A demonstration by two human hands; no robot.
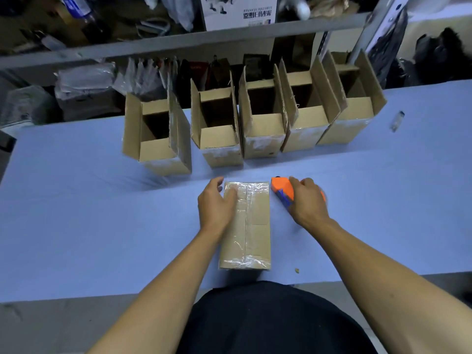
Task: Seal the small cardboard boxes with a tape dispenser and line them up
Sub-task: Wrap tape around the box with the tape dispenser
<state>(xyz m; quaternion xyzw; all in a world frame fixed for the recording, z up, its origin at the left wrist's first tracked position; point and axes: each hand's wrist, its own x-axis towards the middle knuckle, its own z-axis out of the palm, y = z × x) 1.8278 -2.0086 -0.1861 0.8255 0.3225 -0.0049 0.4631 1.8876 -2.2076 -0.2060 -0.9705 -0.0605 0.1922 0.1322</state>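
The box [249, 226] lies flat on the blue table [76, 213] right in front of you, long axis running away from you toward the row [252, 118] of five open boxes standing at the far edge. Clear tape runs down its top seam and wraps both ends. Your left hand [215, 205] covers its far left edge, fingers curled over the side; how far they wrap down that side is hidden. Your right hand [307, 200] grips the orange dispenser [282, 190] just right of the box, hiding most of it; the tape roll cannot be seen. The shelf [178, 42] behind is dim and blurred.
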